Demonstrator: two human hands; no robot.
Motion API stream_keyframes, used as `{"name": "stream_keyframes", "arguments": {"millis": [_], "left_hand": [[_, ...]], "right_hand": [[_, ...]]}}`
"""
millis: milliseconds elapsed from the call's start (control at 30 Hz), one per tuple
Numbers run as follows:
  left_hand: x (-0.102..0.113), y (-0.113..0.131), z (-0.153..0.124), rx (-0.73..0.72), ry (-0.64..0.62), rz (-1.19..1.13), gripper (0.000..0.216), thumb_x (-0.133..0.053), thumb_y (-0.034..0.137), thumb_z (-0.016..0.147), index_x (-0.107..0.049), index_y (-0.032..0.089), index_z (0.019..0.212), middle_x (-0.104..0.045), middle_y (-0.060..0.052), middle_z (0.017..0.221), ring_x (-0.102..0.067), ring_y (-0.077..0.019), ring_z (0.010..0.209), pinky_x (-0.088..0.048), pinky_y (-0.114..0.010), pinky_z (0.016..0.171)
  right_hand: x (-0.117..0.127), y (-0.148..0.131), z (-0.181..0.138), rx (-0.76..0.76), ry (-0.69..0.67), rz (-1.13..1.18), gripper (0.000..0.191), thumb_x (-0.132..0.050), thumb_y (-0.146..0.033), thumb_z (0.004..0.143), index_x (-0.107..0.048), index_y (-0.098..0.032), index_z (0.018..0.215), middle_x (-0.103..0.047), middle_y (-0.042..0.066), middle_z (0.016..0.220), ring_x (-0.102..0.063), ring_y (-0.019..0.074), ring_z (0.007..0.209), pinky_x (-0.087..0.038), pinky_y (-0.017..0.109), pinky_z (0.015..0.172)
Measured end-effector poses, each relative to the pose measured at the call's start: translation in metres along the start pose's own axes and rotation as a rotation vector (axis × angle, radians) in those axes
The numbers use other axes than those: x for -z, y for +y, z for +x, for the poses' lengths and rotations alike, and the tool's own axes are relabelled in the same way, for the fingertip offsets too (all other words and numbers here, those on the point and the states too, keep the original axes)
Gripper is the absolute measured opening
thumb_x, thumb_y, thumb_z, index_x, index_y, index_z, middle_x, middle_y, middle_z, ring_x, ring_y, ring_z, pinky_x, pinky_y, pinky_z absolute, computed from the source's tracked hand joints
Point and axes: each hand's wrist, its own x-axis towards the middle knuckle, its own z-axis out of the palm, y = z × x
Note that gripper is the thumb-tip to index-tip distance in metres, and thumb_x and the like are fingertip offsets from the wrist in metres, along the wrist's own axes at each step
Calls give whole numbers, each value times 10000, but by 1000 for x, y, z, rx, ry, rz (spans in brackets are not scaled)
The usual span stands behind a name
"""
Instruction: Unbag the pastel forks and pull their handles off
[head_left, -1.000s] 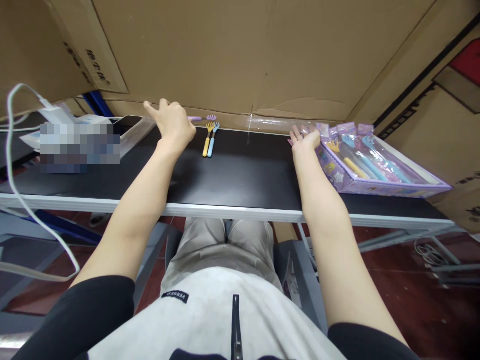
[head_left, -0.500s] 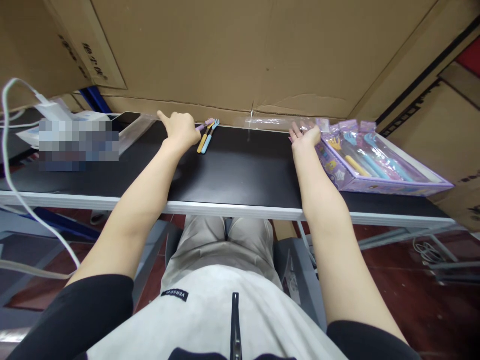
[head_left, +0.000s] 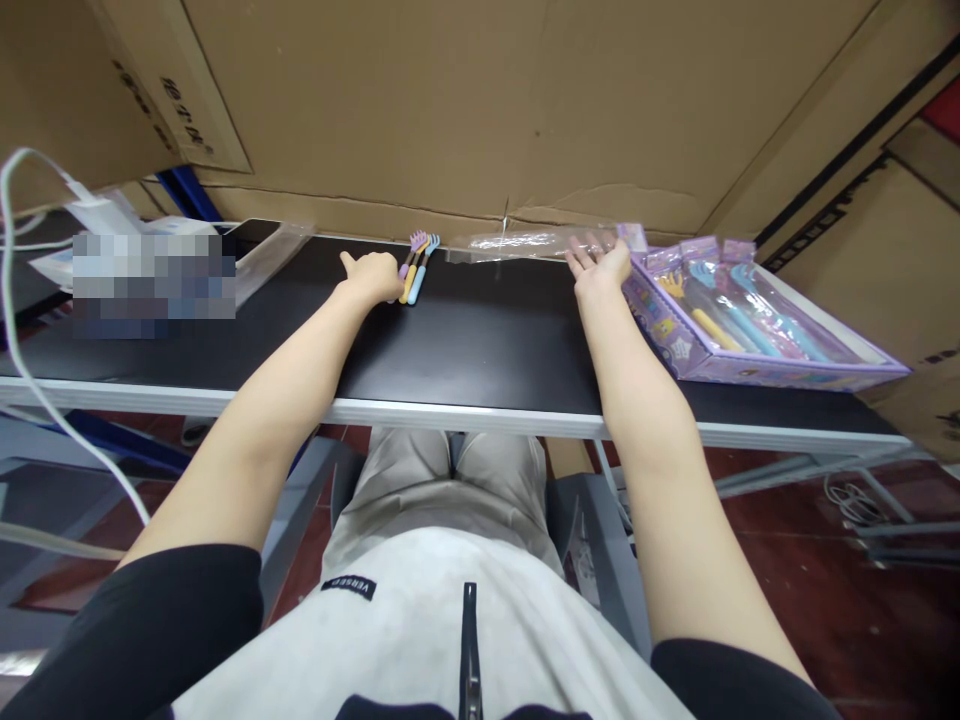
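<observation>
Three small hand-shaped back scratchers lie side by side on the black tabletop, claws pointing away: a purple back scratcher [head_left: 417, 241], a yellow back scratcher [head_left: 410, 283] and a blue back scratcher [head_left: 418, 285]. My left hand [head_left: 370, 277] is closed at the purple one's handle, its thumb side against it; part of that grip is hidden. To the right, my right hand [head_left: 602, 264] has its fingers spread beside the display box, touching the end of a clear plastic sleeve [head_left: 517, 245] that lies along the table's back edge.
An open purple display box [head_left: 787, 376] on the right holds several bagged back scratchers. At the left are another clear plastic sleeve [head_left: 274, 262], a blurred-out item [head_left: 154, 280] and a white cable [head_left: 15, 330]. A cardboard wall [head_left: 480, 110] borders the table behind.
The purple back scratcher has swung into line beside the yellow one, and my left hand has lowered slightly. My right hand has shifted a little left, and the clear sleeve reaches further left.
</observation>
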Motion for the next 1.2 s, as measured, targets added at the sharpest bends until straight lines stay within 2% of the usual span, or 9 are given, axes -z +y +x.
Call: {"name": "stream_keyframes", "arguments": {"millis": [100, 167, 300, 400, 567, 700, 833, 1000, 1200], "left_hand": [[-6, -7, 4, -46, 42, -197, 254, -767, 327, 721, -574, 220, 594, -678, -168, 727, -588, -507, 1234, -64, -775, 1183], [-5, -7, 3, -58, 53, -239, 265, -768, 265, 700, -539, 227, 573, -661, -138, 700, -572, -495, 1251, -58, -767, 1185], [3, 3, -4, -61, 95, -206, 112, -709, 241, 759, -619, 203, 705, -718, -133, 892, -560, -439, 1278, -136, -719, 1197], [3, 16, -7, -109, 124, -361, 87, -685, 269, 829, -686, 188, 860, -740, -118, 1035, -589, -376, 1257, -268, -622, 1198], [-12, 43, -14, -173, -24, -948, 116, -721, 277, 880, -691, 181, 937, -757, -100, 983, -704, -248, 1037, -502, -401, 1044], [-19, 61, -25, -144, -135, -1189, 204, -748, 315, 897, -678, 198, 1050, -763, -72, 989, -732, -194, 921, -553, -347, 935], [-18, 65, -31, -152, -118, -1257, 219, -759, 264, 873, -671, 191, 1060, -758, -66, 1019, -728, -205, 966, -562, -357, 938], [-17, 62, -31, -177, -86, -1260, 271, -820, 193, 769, -671, 178, 994, -747, -59, 975, -718, -229, 1001, -568, -388, 958], [-19, 61, -29, -152, -83, -1264, 212, -785, 75, 704, -694, 133, 887, -738, -55, 866, -721, -204, 923, -554, -403, 1015]], "right_hand": [[-1, 3, 2, 18, -38, -79, 358, -400, -377, 1030, -596, -221, 1286, -680, 85, 1220, -750, 160, 979, -639, 349, 834], [-2, 5, 1, 12, -67, -114, 331, -419, -370, 1023, -612, -214, 1242, -692, 80, 1194, -748, 161, 990, -637, 345, 842], [-9, 13, -7, -9, -135, -189, 233, -482, -336, 1003, -626, -197, 1121, -725, 59, 1052, -750, 154, 942, -638, 313, 813], [-18, 21, -22, -58, -212, -257, 141, -564, -301, 978, -625, -179, 1011, -720, 35, 887, -740, 138, 821, -638, 279, 763], [-33, 34, -60, -222, -338, -314, 119, -577, -177, 972, -596, -154, 856, -662, 4, 669, -656, 99, 579, -624, 233, 660], [-39, 39, -82, -265, -430, -356, 167, -613, -172, 972, -596, -154, 807, -669, 13, 641, -647, 102, 538, -605, 220, 606], [-40, 40, -93, -273, -502, -396, 146, -656, -169, 959, -622, -152, 818, -677, 19, 634, -637, 108, 520, -602, 230, 576], [-39, 43, -98, -282, -538, -439, 150, -679, -168, 948, -607, -155, 818, -667, 16, 627, -646, 112, 536, -604, 231, 588], [-39, 51, -94, -170, -490, -434, 218, -673, -167, 946, -502, -193, 812, -616, -53, 653, -590, 74, 496, -555, 201, 538]]}}
